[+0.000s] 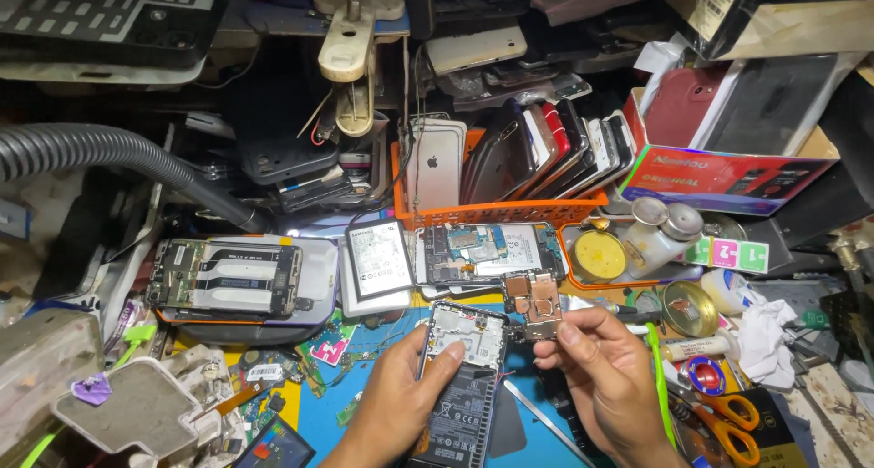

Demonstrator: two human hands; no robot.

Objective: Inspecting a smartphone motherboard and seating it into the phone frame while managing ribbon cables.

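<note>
The left hand (401,391) is gripping an opened phone (462,386) with its back cover off, fingers wrapped round its left edge and thumb lying across the exposed board, its grip pressed together on the phone. The right hand (605,377) is pinching a small copper-coloured circuit board (535,306) between thumb and forefinger, holding it just above and to the right of the phone's top. Both are hovering over a blue mat (323,413) on the cluttered desk. Orange-handled scissors (728,422) are lying to the right, and an orange basket (492,215) of phones is standing behind
</note>
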